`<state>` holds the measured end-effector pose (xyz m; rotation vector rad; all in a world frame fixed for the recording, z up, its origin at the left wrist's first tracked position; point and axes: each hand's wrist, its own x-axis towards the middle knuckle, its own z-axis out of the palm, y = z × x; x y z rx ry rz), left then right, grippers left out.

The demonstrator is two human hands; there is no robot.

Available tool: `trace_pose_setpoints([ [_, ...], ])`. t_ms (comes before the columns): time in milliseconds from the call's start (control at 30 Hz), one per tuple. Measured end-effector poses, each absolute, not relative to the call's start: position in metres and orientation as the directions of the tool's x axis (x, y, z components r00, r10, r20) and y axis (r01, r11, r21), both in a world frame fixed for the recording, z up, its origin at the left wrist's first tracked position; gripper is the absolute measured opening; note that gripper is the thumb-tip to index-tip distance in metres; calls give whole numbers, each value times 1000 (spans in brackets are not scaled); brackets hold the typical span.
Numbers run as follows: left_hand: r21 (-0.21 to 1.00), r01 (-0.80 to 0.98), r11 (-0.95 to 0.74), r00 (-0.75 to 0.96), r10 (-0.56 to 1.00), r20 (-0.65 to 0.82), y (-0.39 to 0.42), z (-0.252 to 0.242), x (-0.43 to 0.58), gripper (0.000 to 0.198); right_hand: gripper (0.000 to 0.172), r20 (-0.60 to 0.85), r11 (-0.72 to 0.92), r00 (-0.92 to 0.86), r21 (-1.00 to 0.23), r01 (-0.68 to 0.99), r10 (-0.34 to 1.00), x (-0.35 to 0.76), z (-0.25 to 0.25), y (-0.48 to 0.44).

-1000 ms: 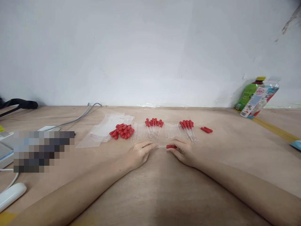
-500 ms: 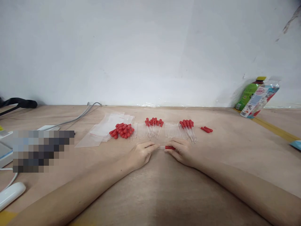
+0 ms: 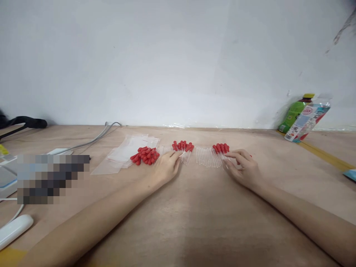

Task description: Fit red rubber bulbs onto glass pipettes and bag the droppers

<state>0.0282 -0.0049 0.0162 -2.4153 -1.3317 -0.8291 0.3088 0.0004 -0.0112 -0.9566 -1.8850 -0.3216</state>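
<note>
1. Overall, the head view takes in a pile of red bulbs (image 3: 144,155) lying loose on the surface (image 3: 194,222). Every other place below is given from that pile.
2. Just right of the pile lies the middle bunch of droppers (image 3: 182,145), each with a red bulb fitted. Farther right of the pile lies the right bunch of droppers (image 3: 221,148), capped the same way.
3. Bare tubes (image 3: 205,157) lie side by side between the two bunches, and a few more lie against the pile's right edge. Plastic bags (image 3: 122,155) lie flat just left of the pile.
4. Judging by how things lie, the work looks partway through. Two bunches have their bulbs on, while the bare tubes and the loose pile are not yet joined.
5. The left hand (image 3: 166,168) lies just right of the pile, forearm flat on the surface and palm down. Its thumb and forefinger are drawn together at the near ends of the middle bunch. A thin pale streak sits at the tips, but I cannot tell whether they grip a tube.
6. The right hand (image 3: 244,168) lies well right of the pile, palm down and fingers loosely spread. Its fingertips rest at the near ends of the right bunch, and it holds nothing that shows.
7. A cable (image 3: 91,140) runs off behind and left of the pile. A green bottle (image 3: 294,111) leans against the wall far to the pile's right.
</note>
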Motion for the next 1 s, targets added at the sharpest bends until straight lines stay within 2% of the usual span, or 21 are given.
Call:
trace_pose_setpoints([
  [67,24,875,-483,403,756,515,5,25,43,27,16,836,609,-198,-191,770,512,322,-14,3],
  [167,-68,922,-382,378,844,381,17,34,69,27,17,819,546,-148,-224,807,554,335,-15,3],
  [267,-103,932,-347,361,876,318,25,36,89,28,19,796,486,-117,-238,841,593,344,-13,5],
  [433,-100,933,-346,359,875,323,32,26,98,30,20,802,386,-51,-230,893,595,357,-12,14],
  [567,-99,928,-359,371,865,337,33,21,96,23,20,782,324,17,-278,904,623,365,-12,20],
  [767,-98,924,-369,374,825,425,32,20,100,26,20,706,205,115,-351,914,699,375,-10,24],
  [867,-58,945,-323,313,832,457,35,18,107,30,23,650,158,106,-335,929,753,378,-11,27],
  [1000,-9,976,-217,202,889,410,42,18,115,33,28,592,116,80,-286,951,802,377,-13,30],
])
